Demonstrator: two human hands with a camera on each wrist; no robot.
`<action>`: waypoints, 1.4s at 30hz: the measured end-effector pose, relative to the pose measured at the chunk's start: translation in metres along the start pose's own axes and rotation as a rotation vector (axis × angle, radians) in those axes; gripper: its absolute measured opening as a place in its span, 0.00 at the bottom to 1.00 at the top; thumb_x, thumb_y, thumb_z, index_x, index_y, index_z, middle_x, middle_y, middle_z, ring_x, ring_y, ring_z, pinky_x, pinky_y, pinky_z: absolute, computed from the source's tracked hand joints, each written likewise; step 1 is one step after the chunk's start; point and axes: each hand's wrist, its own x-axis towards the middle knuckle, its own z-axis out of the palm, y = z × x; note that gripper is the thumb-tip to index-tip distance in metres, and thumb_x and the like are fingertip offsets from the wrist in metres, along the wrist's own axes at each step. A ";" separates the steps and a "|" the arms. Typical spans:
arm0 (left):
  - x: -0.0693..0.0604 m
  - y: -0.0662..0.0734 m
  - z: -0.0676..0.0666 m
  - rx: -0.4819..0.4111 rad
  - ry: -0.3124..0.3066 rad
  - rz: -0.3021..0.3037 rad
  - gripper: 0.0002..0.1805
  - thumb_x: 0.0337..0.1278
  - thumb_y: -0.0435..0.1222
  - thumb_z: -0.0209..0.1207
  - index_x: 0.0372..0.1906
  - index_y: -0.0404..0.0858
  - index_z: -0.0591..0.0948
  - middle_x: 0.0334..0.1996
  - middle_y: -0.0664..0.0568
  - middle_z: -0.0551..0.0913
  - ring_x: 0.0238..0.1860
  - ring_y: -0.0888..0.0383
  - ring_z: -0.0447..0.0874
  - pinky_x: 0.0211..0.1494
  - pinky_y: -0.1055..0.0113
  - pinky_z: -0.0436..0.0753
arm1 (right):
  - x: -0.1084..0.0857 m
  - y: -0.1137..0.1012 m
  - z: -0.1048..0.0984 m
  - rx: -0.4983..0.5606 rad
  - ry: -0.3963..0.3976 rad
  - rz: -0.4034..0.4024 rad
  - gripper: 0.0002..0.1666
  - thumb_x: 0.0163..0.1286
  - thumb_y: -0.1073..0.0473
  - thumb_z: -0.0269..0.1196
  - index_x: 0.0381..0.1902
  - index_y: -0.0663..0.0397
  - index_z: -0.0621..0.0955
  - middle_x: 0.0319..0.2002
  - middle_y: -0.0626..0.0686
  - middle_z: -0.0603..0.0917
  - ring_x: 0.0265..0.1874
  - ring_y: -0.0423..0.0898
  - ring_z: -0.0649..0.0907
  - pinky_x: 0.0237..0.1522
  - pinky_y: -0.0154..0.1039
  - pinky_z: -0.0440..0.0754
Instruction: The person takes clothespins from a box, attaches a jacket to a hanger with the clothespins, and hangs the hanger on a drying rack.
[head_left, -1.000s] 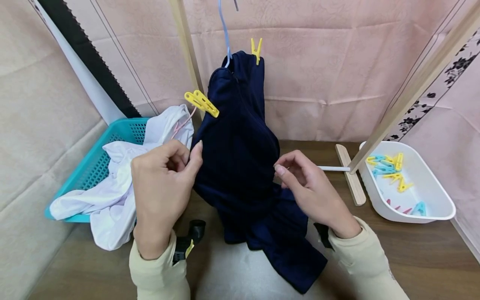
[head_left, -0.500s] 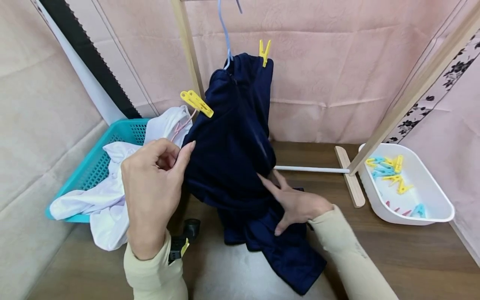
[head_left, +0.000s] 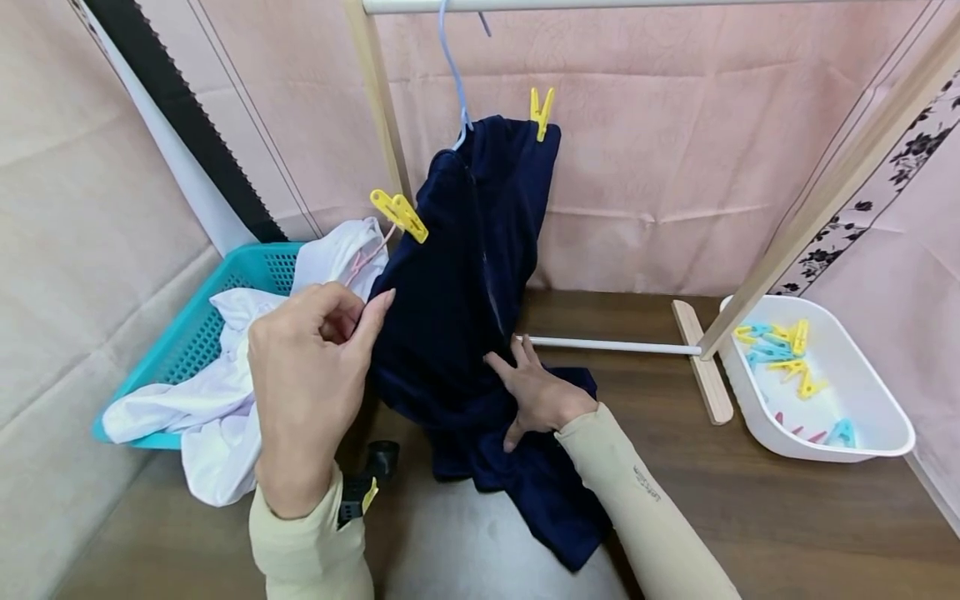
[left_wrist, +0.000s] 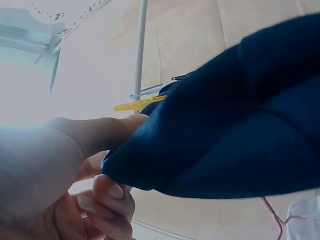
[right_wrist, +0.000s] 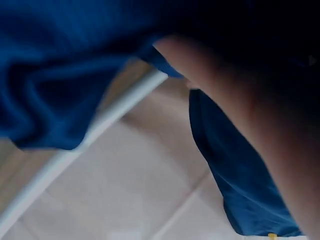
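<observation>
A navy zip-up jacket [head_left: 450, 283] hangs on a light blue hanger [head_left: 452, 71], its lower part on the table. Yellow clothespins grip its left [head_left: 400, 215] and right [head_left: 542, 114] shoulders. At the jacket's left edge my left hand [head_left: 309, 383] pinches the cloth; the left wrist view shows navy fabric [left_wrist: 225, 140] between thumb and fingers. My right hand [head_left: 542, 396] has its fingers spread against the lower front, beside the zip. In the right wrist view, a blurred finger [right_wrist: 215, 85] lies along the cloth, with other fingers hidden.
A teal basket [head_left: 168, 354] holding white clothes [head_left: 225, 358] and a pink hanger [head_left: 371, 254] stands left. On the right, a white tub [head_left: 870, 400] contains several clothespins. The wooden rack post [head_left: 832, 187], its foot, lower bar [head_left: 622, 344] and top bar [head_left: 637, 4] surround the jacket.
My right hand has come away from the jacket's right edge, spread its fingers and moved left and down across the front. My left hand keeps its pinch, slightly farther left than at first.
</observation>
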 end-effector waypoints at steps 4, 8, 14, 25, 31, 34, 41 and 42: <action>0.000 0.000 0.000 -0.007 0.002 -0.005 0.19 0.63 0.46 0.67 0.24 0.35 0.84 0.18 0.44 0.77 0.24 0.52 0.72 0.32 0.69 0.65 | 0.006 0.003 0.000 0.010 0.016 -0.052 0.65 0.51 0.53 0.82 0.81 0.50 0.59 0.83 0.61 0.46 0.83 0.59 0.48 0.77 0.56 0.62; 0.000 -0.001 -0.001 -0.022 0.019 0.003 0.19 0.63 0.45 0.68 0.23 0.35 0.83 0.18 0.44 0.75 0.24 0.54 0.71 0.31 0.71 0.64 | 0.012 0.005 0.004 -0.014 0.093 -0.114 0.51 0.56 0.57 0.79 0.75 0.55 0.69 0.81 0.62 0.55 0.79 0.60 0.61 0.76 0.55 0.65; 0.001 -0.002 -0.004 -0.029 0.030 0.013 0.19 0.63 0.43 0.68 0.23 0.34 0.81 0.18 0.43 0.75 0.24 0.55 0.71 0.31 0.73 0.65 | 0.029 0.010 0.012 -0.037 0.319 -0.257 0.27 0.61 0.63 0.75 0.59 0.53 0.84 0.68 0.56 0.77 0.64 0.54 0.81 0.63 0.47 0.80; 0.000 -0.004 0.000 -0.021 -0.025 -0.006 0.18 0.63 0.46 0.68 0.25 0.36 0.84 0.19 0.46 0.76 0.25 0.55 0.71 0.31 0.71 0.66 | 0.030 0.029 -0.033 0.062 0.647 -0.041 0.20 0.58 0.68 0.70 0.51 0.63 0.86 0.62 0.63 0.82 0.61 0.63 0.81 0.63 0.55 0.80; 0.002 -0.002 0.007 0.012 -0.086 0.030 0.16 0.62 0.46 0.69 0.26 0.39 0.83 0.20 0.48 0.80 0.24 0.54 0.75 0.30 0.64 0.69 | 0.050 0.034 -0.079 0.096 0.885 -0.013 0.15 0.61 0.72 0.59 0.43 0.65 0.87 0.46 0.64 0.88 0.49 0.62 0.85 0.53 0.54 0.83; 0.002 -0.002 0.011 0.016 -0.114 0.039 0.15 0.61 0.45 0.70 0.27 0.39 0.83 0.22 0.48 0.83 0.24 0.54 0.78 0.30 0.62 0.72 | 0.063 0.033 -0.100 0.061 1.046 -0.069 0.19 0.63 0.76 0.52 0.45 0.64 0.86 0.48 0.64 0.85 0.51 0.61 0.85 0.56 0.53 0.82; 0.002 -0.003 0.016 0.025 -0.195 0.011 0.13 0.61 0.43 0.70 0.30 0.38 0.84 0.24 0.48 0.85 0.25 0.53 0.79 0.30 0.62 0.75 | 0.095 0.035 -0.105 -0.034 1.193 -0.125 0.16 0.74 0.76 0.49 0.45 0.66 0.84 0.52 0.64 0.81 0.55 0.61 0.82 0.62 0.52 0.78; 0.002 -0.003 0.016 0.025 -0.209 0.003 0.13 0.61 0.43 0.70 0.30 0.38 0.84 0.25 0.48 0.85 0.25 0.52 0.79 0.30 0.62 0.75 | 0.098 0.038 -0.101 -0.056 1.131 -0.109 0.16 0.72 0.77 0.49 0.43 0.68 0.84 0.53 0.65 0.81 0.56 0.62 0.81 0.63 0.52 0.78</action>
